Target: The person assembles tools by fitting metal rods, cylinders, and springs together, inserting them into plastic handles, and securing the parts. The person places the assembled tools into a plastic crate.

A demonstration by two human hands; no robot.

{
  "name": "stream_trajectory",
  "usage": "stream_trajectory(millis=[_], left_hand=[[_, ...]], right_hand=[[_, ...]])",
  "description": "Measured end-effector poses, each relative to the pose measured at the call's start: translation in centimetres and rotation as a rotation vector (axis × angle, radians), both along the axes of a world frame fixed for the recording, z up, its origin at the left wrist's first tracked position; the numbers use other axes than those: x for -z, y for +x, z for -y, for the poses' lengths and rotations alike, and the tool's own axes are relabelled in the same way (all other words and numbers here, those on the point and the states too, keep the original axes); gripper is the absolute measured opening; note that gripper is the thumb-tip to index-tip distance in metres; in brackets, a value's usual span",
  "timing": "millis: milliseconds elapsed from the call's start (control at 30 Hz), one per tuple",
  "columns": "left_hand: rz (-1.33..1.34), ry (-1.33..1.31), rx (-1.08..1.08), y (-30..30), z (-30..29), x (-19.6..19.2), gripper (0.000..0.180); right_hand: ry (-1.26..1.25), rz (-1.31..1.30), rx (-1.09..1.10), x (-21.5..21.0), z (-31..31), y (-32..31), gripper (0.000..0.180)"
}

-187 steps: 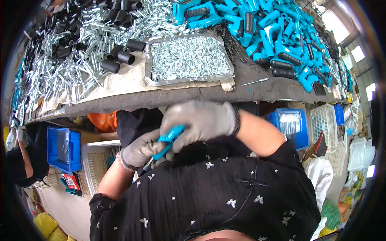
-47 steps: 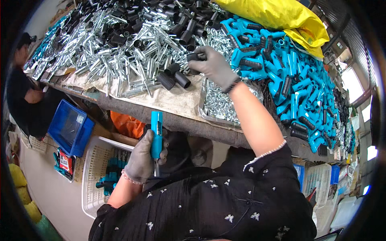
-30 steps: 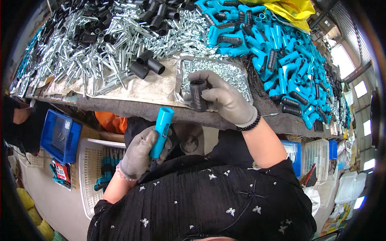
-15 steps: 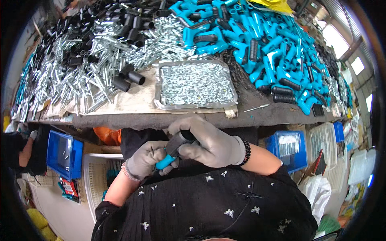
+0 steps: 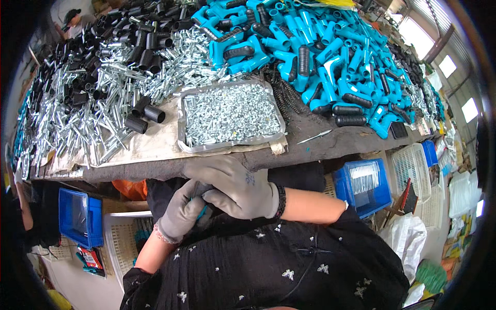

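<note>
Both my hands wear grey gloves and meet in front of my body, just below the bench edge. My left hand (image 5: pixel 181 211) is closed round a teal and black handle (image 5: pixel 202 212), of which only a teal sliver and a dark bit show between the gloves. From above, my right hand (image 5: pixel 235 187) wraps over the same piece and hides most of it. Beyond the hands, a clear tray (image 5: pixel 181 129) full of small silver metal parts stands on the bench. Teal pistol-shaped handles with black grips (image 5: pixel 330 67) lie heaped to its right.
Silver rods (image 5: pixel 103 124) and black sleeves (image 5: pixel 137 123) are piled at the left. A thin pointed metal tool (image 5: pixel 314 137) lies near the bench edge. Blue bins (image 5: pixel 80 217) and a white basket (image 5: pixel 116 248) stand below, with another blue bin (image 5: pixel 364 188) at the right.
My right hand has turned over the handle and now covers its black end, which was visible before. Both hands have shifted left in view; the whole scene has shifted slightly too.
</note>
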State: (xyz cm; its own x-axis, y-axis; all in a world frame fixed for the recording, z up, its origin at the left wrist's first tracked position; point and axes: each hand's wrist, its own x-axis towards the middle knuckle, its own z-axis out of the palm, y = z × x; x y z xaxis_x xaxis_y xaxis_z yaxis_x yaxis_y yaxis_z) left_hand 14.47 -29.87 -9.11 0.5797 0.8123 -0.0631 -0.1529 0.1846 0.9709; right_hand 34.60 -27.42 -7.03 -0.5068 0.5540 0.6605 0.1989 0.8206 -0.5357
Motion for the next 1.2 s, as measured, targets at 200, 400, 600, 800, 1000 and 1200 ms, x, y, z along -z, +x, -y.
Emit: stream_trajectory(millis=[200, 400, 600, 800, 1000, 1200], left_hand=[[-0.134, 0.018, -0.281, -0.8, -0.1, 1.7, 0.058], [-0.064, -0.055, -0.292, -2.2, 0.4, 0.8, 0.043], [-0.102, -0.099, -0.405, -5.9, 1.5, 2.4, 0.055], [-0.136, -0.062, -0.399, -5.4, 0.6, 2.6, 0.058], [-0.167, -0.024, -0.407, -5.2, 1.2, 1.7, 0.06], [-0.17, 0.058, -0.351, -5.2, 1.7, 3.0, 0.054]], right_hand=[[0.097, 0.186, 0.797, -2.4, -12.0, 7.1, 0.046], [-0.185, 0.557, 0.978, -0.9, -17.9, 12.1, 0.029], [-0.284, 0.132, 0.852, -1.4, -13.2, 9.1, 0.019], [-0.054, 0.127, 0.754, 0.2, -13.1, 9.9, 0.022], [-0.219, 0.035, 0.766, -0.9, -12.7, 8.9, 0.031], [-0.268, -0.078, 0.283, -4.2, -4.0, -0.4, 0.033]])
